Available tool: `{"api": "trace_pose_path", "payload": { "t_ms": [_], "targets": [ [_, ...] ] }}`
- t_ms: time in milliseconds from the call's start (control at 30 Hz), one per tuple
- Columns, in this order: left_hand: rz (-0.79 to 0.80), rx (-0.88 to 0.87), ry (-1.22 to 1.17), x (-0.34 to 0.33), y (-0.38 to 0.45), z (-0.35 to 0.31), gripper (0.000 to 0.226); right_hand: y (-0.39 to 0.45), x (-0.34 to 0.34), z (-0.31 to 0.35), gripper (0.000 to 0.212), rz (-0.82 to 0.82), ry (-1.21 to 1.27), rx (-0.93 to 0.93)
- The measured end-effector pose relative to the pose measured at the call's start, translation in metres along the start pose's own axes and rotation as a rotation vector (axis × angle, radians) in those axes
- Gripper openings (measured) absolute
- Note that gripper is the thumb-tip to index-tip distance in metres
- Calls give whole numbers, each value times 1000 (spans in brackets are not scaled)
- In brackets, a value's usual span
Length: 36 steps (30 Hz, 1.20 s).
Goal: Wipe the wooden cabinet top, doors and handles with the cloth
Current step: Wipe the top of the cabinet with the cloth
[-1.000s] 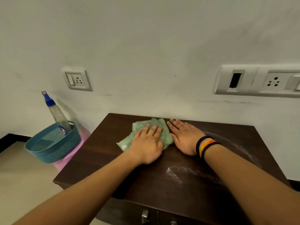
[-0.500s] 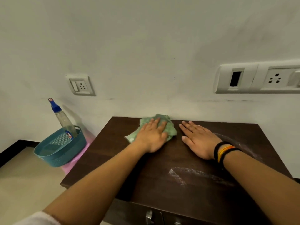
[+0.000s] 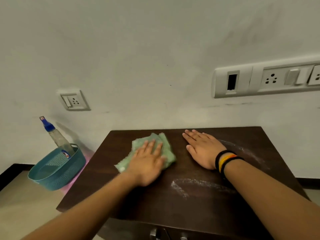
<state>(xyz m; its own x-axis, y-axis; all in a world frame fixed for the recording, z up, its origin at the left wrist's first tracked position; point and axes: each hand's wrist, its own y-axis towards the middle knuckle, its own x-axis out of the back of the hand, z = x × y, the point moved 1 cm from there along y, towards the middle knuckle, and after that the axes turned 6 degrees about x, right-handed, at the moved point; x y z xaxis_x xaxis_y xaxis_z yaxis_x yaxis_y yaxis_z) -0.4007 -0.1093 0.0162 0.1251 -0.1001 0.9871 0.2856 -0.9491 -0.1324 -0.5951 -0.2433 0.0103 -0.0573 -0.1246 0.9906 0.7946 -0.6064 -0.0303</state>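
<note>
Left hand [image 3: 149,163] presses the cloth [image 3: 165,149] with fingers [image 3: 156,148] spread flat; powder streaks [image 3: 188,185] behind them risk smearing if swept carelessly.

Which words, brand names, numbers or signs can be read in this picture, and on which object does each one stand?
No text can be read here.
Spray bottle in the teal basket: a small blue and red label sits low on it, too blurred to read.
Wall sockets and: no markings legible.
Wristbands: no lettering visible.
</note>
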Motion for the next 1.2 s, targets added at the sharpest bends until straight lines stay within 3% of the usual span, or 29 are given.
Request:
{"api": "trace_pose_path", "payload": {
  "t_ms": [100,200,267,367,433,533,600,700,767,933,1033,1100,1200],
  "targets": [
    [20,-136,-32,-3,22,-46,57,-1,-1,4,59,-9,2,-10],
    [1,10,-9,10,61,-21,57,-6,0,3,59,14,19,-16],
    [-31,74,18,6,39,2,57,-5,-1,4,59,0,8,-16],
    [7,-139,19,-5,-10,-29,57,-3,1,1,59,-11,5,-19],
    [-1,-239,38,-9,4,-49,57,-2,-1,4,59,-4,-2,-17],
    [-9,-120,41,5,48,-29,57,-3,0,4,60,22,0,-32],
    [-41,-23,40,2,30,2,57,-2,1,2,61,33,-6,-30],
    [-19,-137,40,-12,-38,-10,62,-2,0,1,61,29,-9,-36],
    [-6,-242,52,-15,-37,-35,60,0,-1,3,61,24,-13,-41],
    [3,-40,49,1,-13,-5,57,-2,-1,2,61,35,-16,-39],
    [-19,-206,44,-18,-80,-25,62,0,-2,4,61,26,-17,-53],
    [7,-331,26,-22,-75,-48,63,1,-2,6,61,19,-2,-48],
    [2,-192,27,-5,-29,-36,61,-5,0,2,61,29,20,-31]
  ]
}}
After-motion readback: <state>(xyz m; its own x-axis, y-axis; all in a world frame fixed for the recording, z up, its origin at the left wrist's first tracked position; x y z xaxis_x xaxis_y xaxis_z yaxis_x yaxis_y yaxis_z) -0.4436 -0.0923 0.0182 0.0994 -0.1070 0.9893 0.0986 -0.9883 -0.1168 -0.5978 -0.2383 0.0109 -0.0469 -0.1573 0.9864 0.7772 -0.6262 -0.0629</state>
